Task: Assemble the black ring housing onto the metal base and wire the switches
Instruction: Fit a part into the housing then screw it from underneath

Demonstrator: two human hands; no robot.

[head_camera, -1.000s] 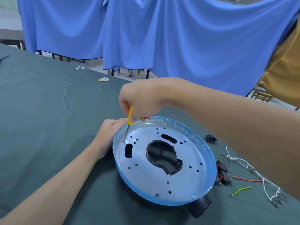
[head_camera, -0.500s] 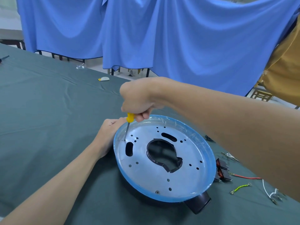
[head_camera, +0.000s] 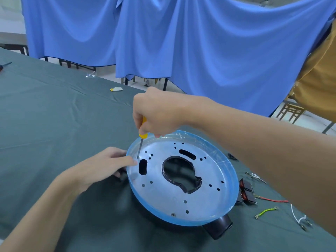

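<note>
Right hand (head_camera: 158, 113) is gripping the screwdriver (head_camera: 141, 138) upright in 1 left-side hole (head_camera: 137, 157); left hand (head_camera: 101, 166), fingers extended, is bracing the metal base (head_camera: 163, 197).

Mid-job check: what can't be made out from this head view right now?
- Screwdriver handle: head view, mostly hidden inside the right hand.
- Screw at its tip: too small to judge seating.
- Black ring housing: covered by the metal base; only a stub shows.
- Switches: partly behind the base rim.
- White wire: partly hidden by the right forearm.
</note>
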